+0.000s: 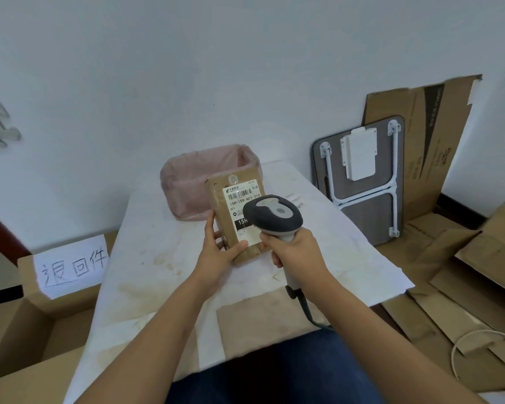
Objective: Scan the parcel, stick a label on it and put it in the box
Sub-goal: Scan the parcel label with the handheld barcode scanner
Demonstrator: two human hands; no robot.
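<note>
Left hand [220, 249] clamped on parcel [236, 214], I tilt it upright above worktop [158, 243] centre so printed slip faces me; right hand [292, 249] wrapped round scanner [271, 214], head aimed at barcode; box [27, 330] open near left, waiting

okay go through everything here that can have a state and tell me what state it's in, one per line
parcel: held tilted up off the table, printed label facing the camera
scanner: gripped, head over the parcel's label
left hand: closed on the parcel's lower edge
right hand: wrapped around the scanner handle
pink-lined bin: open, contents not visible
cardboard box: open, handwritten sign on its flap
folding table: folded, leaning on the wall
</note>
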